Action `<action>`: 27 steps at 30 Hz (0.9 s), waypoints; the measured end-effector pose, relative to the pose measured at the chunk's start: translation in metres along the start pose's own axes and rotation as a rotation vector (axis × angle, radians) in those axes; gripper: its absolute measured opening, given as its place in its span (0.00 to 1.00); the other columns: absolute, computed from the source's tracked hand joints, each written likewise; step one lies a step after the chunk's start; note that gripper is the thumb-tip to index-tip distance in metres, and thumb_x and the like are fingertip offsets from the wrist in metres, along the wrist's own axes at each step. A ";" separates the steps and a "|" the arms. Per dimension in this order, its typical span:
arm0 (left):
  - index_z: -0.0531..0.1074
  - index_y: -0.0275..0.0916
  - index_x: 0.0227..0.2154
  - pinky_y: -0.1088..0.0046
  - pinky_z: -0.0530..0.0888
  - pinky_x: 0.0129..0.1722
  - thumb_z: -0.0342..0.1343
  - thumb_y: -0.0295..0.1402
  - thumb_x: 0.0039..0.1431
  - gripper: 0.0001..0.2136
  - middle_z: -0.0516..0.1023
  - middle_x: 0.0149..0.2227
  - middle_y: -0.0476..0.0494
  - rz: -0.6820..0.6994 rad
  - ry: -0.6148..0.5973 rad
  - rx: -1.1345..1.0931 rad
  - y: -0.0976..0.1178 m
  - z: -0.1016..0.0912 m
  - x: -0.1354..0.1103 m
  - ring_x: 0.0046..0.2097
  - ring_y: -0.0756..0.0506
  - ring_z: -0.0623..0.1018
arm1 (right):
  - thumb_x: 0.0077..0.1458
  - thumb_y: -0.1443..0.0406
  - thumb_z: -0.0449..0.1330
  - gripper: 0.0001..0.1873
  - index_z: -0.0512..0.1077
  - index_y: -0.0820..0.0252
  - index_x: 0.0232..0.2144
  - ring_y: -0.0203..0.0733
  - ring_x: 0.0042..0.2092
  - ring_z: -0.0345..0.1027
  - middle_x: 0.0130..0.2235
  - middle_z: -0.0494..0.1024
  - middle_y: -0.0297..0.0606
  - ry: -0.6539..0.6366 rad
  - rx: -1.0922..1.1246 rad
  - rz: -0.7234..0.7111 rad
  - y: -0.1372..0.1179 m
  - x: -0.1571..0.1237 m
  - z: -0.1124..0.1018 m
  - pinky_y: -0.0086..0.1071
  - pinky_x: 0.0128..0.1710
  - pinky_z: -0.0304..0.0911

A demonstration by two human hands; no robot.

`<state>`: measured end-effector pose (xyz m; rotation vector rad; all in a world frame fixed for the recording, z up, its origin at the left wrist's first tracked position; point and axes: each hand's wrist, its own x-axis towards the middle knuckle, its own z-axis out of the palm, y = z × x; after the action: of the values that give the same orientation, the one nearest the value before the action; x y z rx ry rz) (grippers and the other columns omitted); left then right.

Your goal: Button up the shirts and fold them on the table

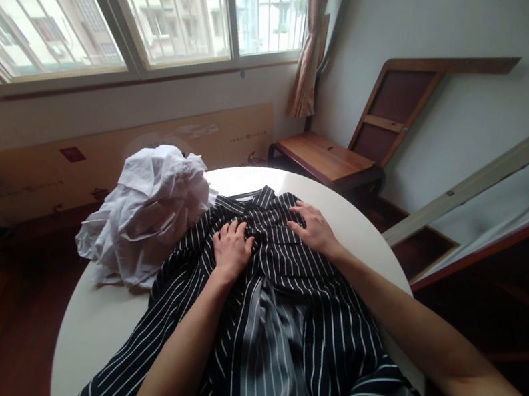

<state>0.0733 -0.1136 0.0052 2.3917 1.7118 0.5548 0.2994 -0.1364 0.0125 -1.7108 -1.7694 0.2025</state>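
A black shirt with white stripes [295, 260] lies spread on a round white table [82, 323], its collar at the far side. Its front hangs apart lower down, showing the greyish inner side. My left hand [233, 247] rests on the upper chest near the front opening, fingers spread and lying flat on the cloth. On the other side, my right hand [314, 227] touches the shirt by the shoulder, with its fingers apart. Neither hand grips the fabric. One long sleeve stretches toward the table's near left edge.
A crumpled heap of white cloth [149, 207] sits at the table's far left, against the shirt's shoulder. Beyond the table are a wooden bench [323, 158], a leaning wooden frame [397, 98], a curtain [308, 69] and barred windows [178, 20].
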 end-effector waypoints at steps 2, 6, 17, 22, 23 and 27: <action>0.59 0.44 0.60 0.47 0.49 0.60 0.44 0.48 0.60 0.27 0.56 0.64 0.40 0.021 -0.119 0.056 -0.009 0.003 0.004 0.64 0.34 0.53 | 0.57 0.54 0.53 0.24 0.66 0.55 0.54 0.55 0.63 0.49 0.62 0.60 0.43 -0.130 -0.188 -0.013 0.018 0.003 0.002 0.52 0.60 0.47; 0.50 0.43 0.64 0.42 0.42 0.60 0.37 0.58 0.57 0.36 0.46 0.67 0.39 0.012 -0.275 0.108 -0.021 0.008 0.022 0.66 0.32 0.45 | 0.60 0.50 0.47 0.29 0.58 0.53 0.60 0.55 0.65 0.45 0.64 0.55 0.41 -0.272 -0.344 -0.021 0.039 0.015 0.016 0.53 0.61 0.43; 0.52 0.36 0.63 0.46 0.48 0.59 0.42 0.58 0.54 0.40 0.47 0.66 0.31 -0.091 -0.182 0.129 -0.012 0.008 0.063 0.65 0.28 0.45 | 0.60 0.56 0.51 0.27 0.62 0.61 0.58 0.54 0.62 0.51 0.61 0.61 0.47 -0.141 -0.358 -0.070 0.041 0.074 0.022 0.50 0.60 0.44; 0.65 0.36 0.53 0.55 0.55 0.56 0.47 0.38 0.60 0.20 0.63 0.58 0.31 0.062 0.031 0.158 0.007 -0.021 0.036 0.58 0.33 0.60 | 0.57 0.63 0.54 0.21 0.67 0.61 0.53 0.53 0.56 0.59 0.54 0.69 0.49 -0.036 -0.229 -0.170 0.013 0.048 0.005 0.48 0.56 0.54; 0.68 0.37 0.50 0.57 0.57 0.55 0.47 0.37 0.60 0.17 0.67 0.54 0.32 0.093 0.019 0.145 0.009 -0.028 0.026 0.56 0.35 0.64 | 0.57 0.63 0.54 0.20 0.68 0.60 0.52 0.53 0.55 0.60 0.53 0.70 0.48 -0.052 -0.174 -0.213 0.006 0.034 -0.003 0.49 0.55 0.56; 0.72 0.38 0.34 0.66 0.64 0.44 0.46 0.50 0.58 0.20 0.74 0.37 0.39 0.152 -0.143 0.055 0.006 -0.053 -0.027 0.42 0.41 0.72 | 0.55 0.58 0.57 0.21 0.68 0.54 0.51 0.48 0.53 0.62 0.51 0.69 0.43 -0.350 0.086 -0.472 -0.027 -0.039 -0.045 0.47 0.52 0.59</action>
<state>0.0513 -0.1457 0.0501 2.5470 1.5162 0.3498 0.2988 -0.1907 0.0479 -1.2035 -2.3274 0.3791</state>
